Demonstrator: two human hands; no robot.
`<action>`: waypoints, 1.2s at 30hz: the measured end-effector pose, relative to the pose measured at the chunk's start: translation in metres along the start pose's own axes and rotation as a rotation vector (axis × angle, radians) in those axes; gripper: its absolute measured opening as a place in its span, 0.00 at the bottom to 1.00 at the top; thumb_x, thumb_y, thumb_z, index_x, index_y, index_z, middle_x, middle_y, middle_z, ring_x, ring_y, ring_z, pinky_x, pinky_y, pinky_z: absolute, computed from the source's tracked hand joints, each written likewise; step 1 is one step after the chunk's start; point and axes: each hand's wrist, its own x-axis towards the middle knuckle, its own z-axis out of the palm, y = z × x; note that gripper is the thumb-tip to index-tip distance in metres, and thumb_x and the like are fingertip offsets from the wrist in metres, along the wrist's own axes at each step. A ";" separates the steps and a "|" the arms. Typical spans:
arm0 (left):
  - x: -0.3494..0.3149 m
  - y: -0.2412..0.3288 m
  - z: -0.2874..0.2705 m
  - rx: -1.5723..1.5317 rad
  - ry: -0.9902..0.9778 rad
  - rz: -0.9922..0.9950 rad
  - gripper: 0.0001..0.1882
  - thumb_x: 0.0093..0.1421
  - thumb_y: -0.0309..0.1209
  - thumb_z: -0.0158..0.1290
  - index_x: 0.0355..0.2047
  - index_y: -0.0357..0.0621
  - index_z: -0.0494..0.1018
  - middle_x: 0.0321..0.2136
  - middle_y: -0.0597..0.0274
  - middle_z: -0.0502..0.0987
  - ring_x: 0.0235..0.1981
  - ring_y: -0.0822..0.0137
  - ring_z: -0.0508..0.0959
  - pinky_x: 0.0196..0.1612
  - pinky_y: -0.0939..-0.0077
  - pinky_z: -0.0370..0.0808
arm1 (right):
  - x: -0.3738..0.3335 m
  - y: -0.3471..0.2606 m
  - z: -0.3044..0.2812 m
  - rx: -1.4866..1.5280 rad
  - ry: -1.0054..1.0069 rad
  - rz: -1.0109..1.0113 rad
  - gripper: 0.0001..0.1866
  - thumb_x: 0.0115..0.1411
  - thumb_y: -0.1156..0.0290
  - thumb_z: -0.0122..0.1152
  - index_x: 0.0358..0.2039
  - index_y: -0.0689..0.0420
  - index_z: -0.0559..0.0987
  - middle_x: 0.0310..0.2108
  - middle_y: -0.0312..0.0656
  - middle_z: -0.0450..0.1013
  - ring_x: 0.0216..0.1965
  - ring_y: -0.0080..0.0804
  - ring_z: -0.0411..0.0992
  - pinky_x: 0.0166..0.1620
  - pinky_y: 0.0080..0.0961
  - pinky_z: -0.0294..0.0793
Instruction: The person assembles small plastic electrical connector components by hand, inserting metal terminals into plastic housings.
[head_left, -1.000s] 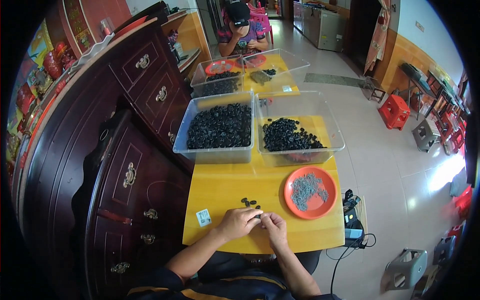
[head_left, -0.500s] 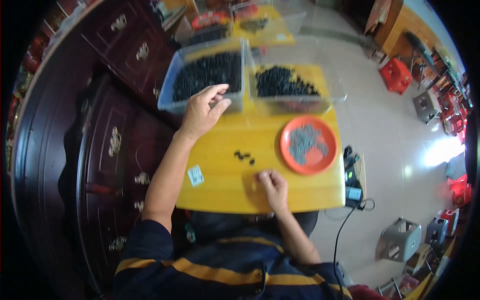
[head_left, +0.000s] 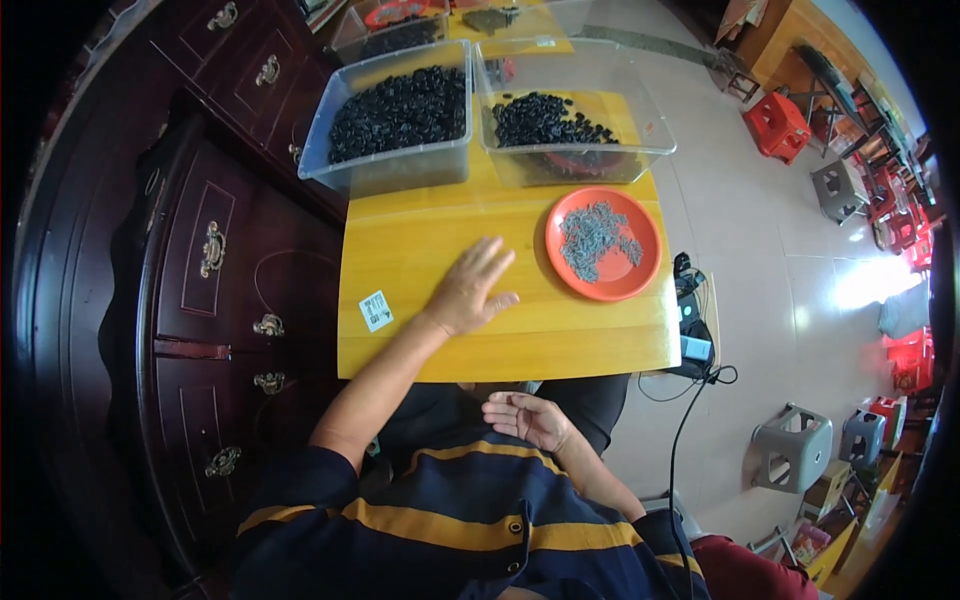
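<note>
My left hand point(head_left: 472, 290) lies over the middle of the yellow table point(head_left: 580, 345), palm down with its fingers spread. Whatever is beneath its palm is hidden. My right hand point(head_left: 528, 418) is just below the table's front edge, near my body, palm turned up and fingers stretched out; I see nothing in it. Right of my left hand stands an orange-red plate point(head_left: 636, 277) with a heap of small grey slender pieces point(head_left: 595, 240), like screws or pins. A small white printed label point(head_left: 375, 311) lies left of my left wrist.
At the table's far side stand a clear bin point(head_left: 400, 175) full of small black pieces point(head_left: 400, 110) and a shallower clear bin point(head_left: 655, 150) with fewer black pieces point(head_left: 545, 122). Dark wooden drawers point(head_left: 240, 250) border the left. A black cable point(head_left: 683, 450) hangs at the right, near plastic stools point(head_left: 795, 447).
My left hand has come from the left bin down onto the table, where several loose black pieces lay; they no longer show. My right hand has dropped below the front edge and opened.
</note>
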 end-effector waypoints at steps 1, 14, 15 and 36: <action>-0.001 0.010 0.004 0.003 0.015 0.017 0.42 0.63 0.59 0.47 0.65 0.39 0.58 0.66 0.39 0.57 0.68 0.42 0.54 0.69 0.52 0.53 | 0.007 0.001 -0.008 0.155 -0.021 -0.013 0.23 0.73 0.62 0.40 0.57 0.66 0.70 0.54 0.54 0.73 0.56 0.44 0.72 0.59 0.36 0.71; -0.102 0.115 0.017 -0.115 -0.086 0.247 0.39 0.58 0.46 0.57 0.62 0.31 0.61 0.63 0.41 0.62 0.67 0.46 0.58 0.68 0.53 0.57 | 0.036 -0.008 -0.017 0.256 -0.026 -0.170 0.24 0.73 0.57 0.38 0.62 0.58 0.66 0.60 0.51 0.66 0.60 0.42 0.66 0.62 0.40 0.69; -0.108 0.122 0.021 -0.126 -0.077 0.284 0.37 0.58 0.44 0.57 0.61 0.32 0.63 0.63 0.42 0.62 0.67 0.47 0.59 0.67 0.54 0.58 | 0.038 -0.002 -0.032 0.346 -0.138 -0.160 0.23 0.73 0.59 0.39 0.60 0.59 0.67 0.59 0.51 0.67 0.59 0.42 0.67 0.61 0.39 0.69; -0.065 0.077 -0.017 -0.357 0.256 0.077 0.11 0.58 0.27 0.57 0.40 0.39 0.77 0.39 0.52 0.79 0.41 0.53 0.79 0.45 0.63 0.76 | -0.035 -0.167 0.165 -0.972 0.384 -0.996 0.30 0.73 0.51 0.39 0.16 0.56 0.63 0.14 0.32 0.59 0.18 0.22 0.56 0.24 0.23 0.56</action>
